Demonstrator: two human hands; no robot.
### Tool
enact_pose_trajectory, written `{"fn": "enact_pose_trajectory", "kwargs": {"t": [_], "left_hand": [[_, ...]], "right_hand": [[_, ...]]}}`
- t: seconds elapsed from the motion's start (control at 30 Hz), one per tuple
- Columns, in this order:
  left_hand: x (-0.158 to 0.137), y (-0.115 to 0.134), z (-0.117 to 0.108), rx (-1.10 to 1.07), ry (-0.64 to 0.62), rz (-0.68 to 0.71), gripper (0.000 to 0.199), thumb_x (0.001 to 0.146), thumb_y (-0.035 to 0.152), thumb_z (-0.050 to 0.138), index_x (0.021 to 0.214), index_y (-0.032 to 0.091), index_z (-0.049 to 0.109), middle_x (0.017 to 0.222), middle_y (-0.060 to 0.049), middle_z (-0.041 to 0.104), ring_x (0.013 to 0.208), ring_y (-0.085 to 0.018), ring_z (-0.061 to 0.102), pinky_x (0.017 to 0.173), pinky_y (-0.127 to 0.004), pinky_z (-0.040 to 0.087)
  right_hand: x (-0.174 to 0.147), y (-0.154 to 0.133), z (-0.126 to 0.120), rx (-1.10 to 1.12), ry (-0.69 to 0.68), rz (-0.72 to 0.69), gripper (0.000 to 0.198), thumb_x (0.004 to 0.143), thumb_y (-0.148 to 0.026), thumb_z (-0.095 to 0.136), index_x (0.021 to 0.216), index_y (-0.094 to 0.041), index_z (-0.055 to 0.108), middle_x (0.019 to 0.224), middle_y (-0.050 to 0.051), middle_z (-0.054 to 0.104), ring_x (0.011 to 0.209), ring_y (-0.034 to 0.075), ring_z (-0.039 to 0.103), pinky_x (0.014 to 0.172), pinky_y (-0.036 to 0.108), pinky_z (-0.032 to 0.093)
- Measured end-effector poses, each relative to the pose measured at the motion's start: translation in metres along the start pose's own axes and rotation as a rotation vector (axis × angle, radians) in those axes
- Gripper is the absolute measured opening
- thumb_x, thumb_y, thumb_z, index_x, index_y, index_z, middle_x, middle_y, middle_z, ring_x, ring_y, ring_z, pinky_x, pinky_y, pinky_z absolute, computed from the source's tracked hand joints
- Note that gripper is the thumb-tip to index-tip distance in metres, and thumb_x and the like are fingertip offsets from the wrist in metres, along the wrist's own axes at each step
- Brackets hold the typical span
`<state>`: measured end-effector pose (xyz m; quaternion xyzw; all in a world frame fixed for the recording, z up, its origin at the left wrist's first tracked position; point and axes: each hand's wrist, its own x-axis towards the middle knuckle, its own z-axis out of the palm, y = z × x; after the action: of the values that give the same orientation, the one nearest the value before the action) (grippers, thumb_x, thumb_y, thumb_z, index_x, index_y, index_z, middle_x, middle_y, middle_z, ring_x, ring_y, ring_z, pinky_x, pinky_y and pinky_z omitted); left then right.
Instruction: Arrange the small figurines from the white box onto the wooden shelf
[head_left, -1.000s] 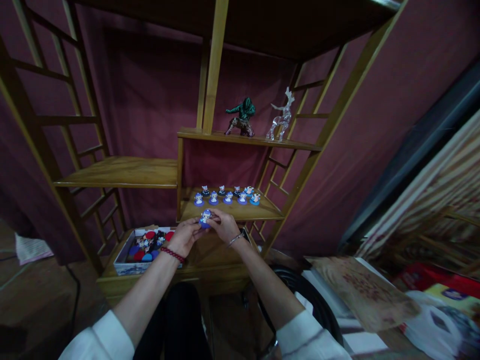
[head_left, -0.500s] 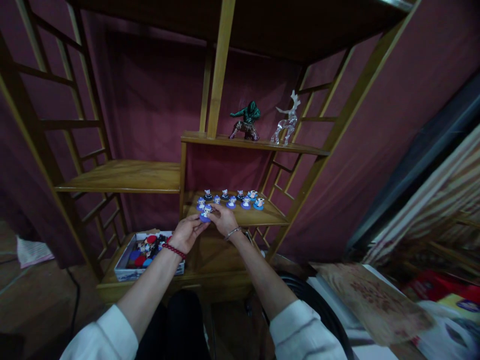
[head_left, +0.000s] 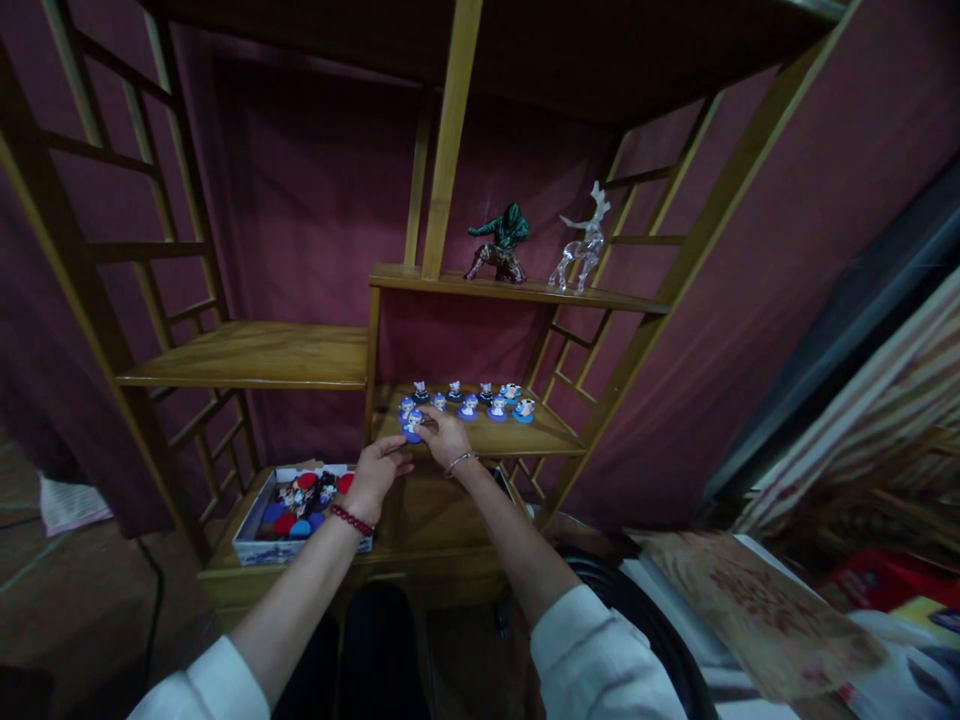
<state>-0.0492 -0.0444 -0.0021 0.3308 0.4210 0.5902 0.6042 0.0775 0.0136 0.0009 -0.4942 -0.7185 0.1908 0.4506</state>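
A small purple-and-white figurine (head_left: 412, 424) on a purple base is pinched in the fingers of my right hand (head_left: 448, 437), at the front left of the lower shelf (head_left: 487, 435). Just below and left of it, my left hand (head_left: 379, 475) has its thumb and fingers apart by the shelf's front edge, with nothing visible between them. Behind the held piece stand several similar purple figurines (head_left: 469, 406). Dark-based pink figurines (head_left: 454, 390) form the back row, and blue-based figurines (head_left: 523, 410) stand at its right end.
Left of my forearms, an open box (head_left: 259, 550) holds more figurines with red, blue and purple bases. On the shelf above stand a green crouching figure (head_left: 502, 243) and a clear deer ornament (head_left: 583, 245). A wooden post (head_left: 452, 140) rises between compartments.
My left hand has come away from the figurine and dropped slightly. My right hand keeps its pinch on the figurine, now closer to the shelf. The view has shifted slightly.
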Motion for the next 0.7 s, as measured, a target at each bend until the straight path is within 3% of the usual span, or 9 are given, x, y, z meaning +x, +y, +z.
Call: {"fn": "enact_pose_trajectory", "kwargs": {"t": [0.17, 0.27, 0.5, 0.7], "left_hand": [[0.001, -0.007, -0.003, 0.367, -0.011, 0.112, 0.031, 0.066, 0.000, 0.046, 0.091, 0.011, 0.060, 0.083, -0.007, 0.064, 0.062, -0.010, 0.058, 0.043, -0.016, 0.040], [0.005, -0.012, -0.006, 0.504, -0.043, 0.174, 0.035, 0.067, 0.002, 0.044, 0.097, 0.011, 0.060, 0.088, -0.007, 0.064, 0.062, -0.010, 0.058, 0.041, -0.016, 0.039], [0.022, -0.029, -0.016, 0.651, -0.051, 0.407, 0.031, 0.065, 0.001, 0.047, 0.085, 0.016, 0.065, 0.101, -0.005, 0.062, 0.079, -0.012, 0.059, 0.070, -0.026, 0.049], [0.026, -0.036, -0.023, 0.615, -0.032, 0.438, 0.028, 0.067, 0.003, 0.049, 0.085, 0.016, 0.065, 0.105, -0.006, 0.060, 0.087, -0.014, 0.058, 0.078, -0.029, 0.048]], "right_hand": [[0.003, 0.005, 0.008, 0.083, -0.044, 0.037, 0.031, 0.068, -0.010, 0.056, 0.098, -0.018, 0.059, 0.084, 0.002, 0.065, 0.079, 0.013, 0.061, 0.077, 0.027, 0.049], [0.002, 0.008, 0.010, 0.114, -0.057, 0.044, 0.033, 0.068, -0.008, 0.055, 0.099, -0.019, 0.059, 0.084, 0.002, 0.065, 0.078, 0.013, 0.061, 0.077, 0.027, 0.049], [0.005, 0.018, 0.015, 0.107, -0.058, 0.050, 0.035, 0.068, -0.007, 0.056, 0.101, -0.019, 0.058, 0.086, 0.002, 0.065, 0.077, 0.013, 0.062, 0.075, 0.026, 0.050], [0.005, 0.023, 0.018, 0.105, -0.055, 0.041, 0.035, 0.068, -0.009, 0.056, 0.102, -0.018, 0.057, 0.086, 0.003, 0.065, 0.077, 0.013, 0.062, 0.075, 0.026, 0.050]]}}
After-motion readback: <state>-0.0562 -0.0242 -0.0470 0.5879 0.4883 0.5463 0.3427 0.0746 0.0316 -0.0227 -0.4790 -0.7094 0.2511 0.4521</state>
